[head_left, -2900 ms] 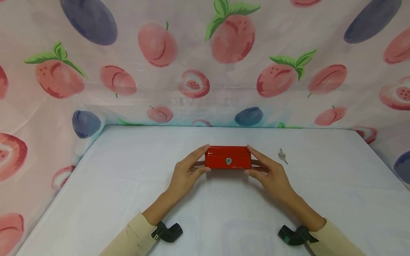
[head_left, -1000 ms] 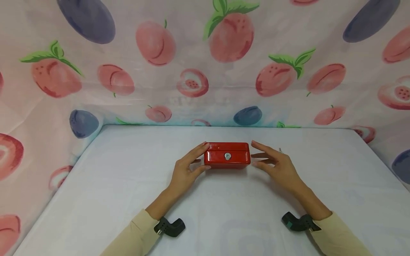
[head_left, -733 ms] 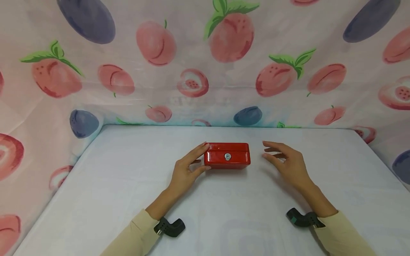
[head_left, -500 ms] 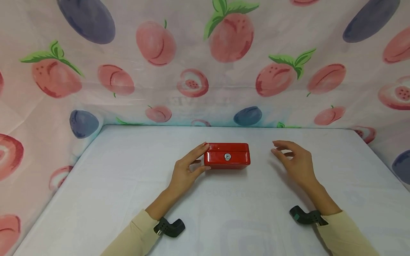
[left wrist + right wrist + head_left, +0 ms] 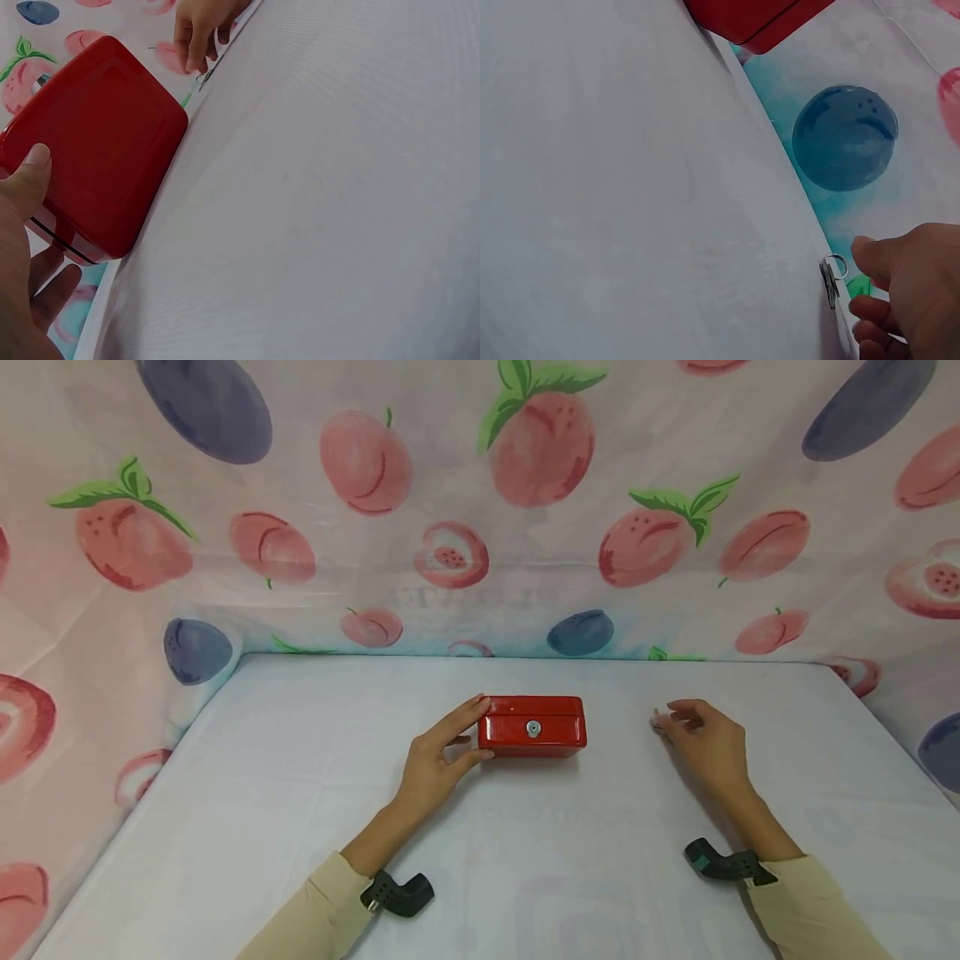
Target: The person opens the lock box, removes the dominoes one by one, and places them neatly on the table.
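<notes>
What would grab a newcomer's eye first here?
First, the glossy red box near the centre of the head view, its left end in the left hand. Then the large fruit-print backdrop behind the white table. The small key ring by the right hand is easier to miss.

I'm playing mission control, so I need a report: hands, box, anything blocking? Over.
Red box closed, left hand gripping one end. Right hand at keys, grip unclear. Right hand partly hiding keys from head view.

Box [image 5: 105, 146]: smooth, glossy, like painted metal
Lock [image 5: 533, 728]: shiny metal
Keys [image 5: 829, 285]: metal, dull shine
Desk [image 5: 555, 827]: matt cloth cover
Far backdrop [image 5: 367, 468]: creased cloth
Sleeves [image 5: 318, 906]: matt cloth
Wrist mounts [image 5: 405, 896]: smooth plastic
</notes>
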`<state>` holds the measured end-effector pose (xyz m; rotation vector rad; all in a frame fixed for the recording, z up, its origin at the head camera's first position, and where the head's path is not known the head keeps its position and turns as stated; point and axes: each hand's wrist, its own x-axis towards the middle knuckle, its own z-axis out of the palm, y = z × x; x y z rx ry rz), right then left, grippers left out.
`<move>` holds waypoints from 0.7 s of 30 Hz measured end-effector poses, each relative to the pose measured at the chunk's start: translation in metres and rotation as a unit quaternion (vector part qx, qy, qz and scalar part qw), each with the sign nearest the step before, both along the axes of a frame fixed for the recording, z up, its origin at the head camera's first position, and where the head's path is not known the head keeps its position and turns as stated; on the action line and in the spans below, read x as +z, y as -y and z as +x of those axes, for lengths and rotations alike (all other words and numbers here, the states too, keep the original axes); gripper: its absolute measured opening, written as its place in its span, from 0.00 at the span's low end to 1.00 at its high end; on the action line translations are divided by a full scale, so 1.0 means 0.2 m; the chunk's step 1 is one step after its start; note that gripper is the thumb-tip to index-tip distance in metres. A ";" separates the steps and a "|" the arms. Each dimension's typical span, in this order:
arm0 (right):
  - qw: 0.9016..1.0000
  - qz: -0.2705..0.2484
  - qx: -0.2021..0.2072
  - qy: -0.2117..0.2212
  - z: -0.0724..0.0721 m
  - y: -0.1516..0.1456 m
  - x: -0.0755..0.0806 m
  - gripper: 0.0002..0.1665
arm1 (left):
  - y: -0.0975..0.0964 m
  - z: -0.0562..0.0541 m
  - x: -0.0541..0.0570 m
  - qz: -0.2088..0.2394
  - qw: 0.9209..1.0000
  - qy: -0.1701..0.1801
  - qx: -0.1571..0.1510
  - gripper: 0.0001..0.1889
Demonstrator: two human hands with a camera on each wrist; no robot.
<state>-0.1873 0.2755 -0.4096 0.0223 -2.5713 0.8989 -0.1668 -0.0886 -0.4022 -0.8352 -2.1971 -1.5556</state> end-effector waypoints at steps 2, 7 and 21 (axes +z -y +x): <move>1.000 -0.001 -0.010 0.011 0.00 0.00 -0.01 0.19 | 0.01 -0.03 -0.05 -0.002 1.000 0.000 -0.001 0.35; 1.000 -0.001 -0.018 0.021 -0.01 0.01 -0.02 0.19 | 0.01 -0.04 -0.07 -0.004 1.000 -0.005 -0.002 0.36; 1.000 0.006 0.009 0.011 -0.02 0.04 -0.03 0.13 | -0.02 0.03 0.05 0.004 1.000 -0.018 0.006 0.32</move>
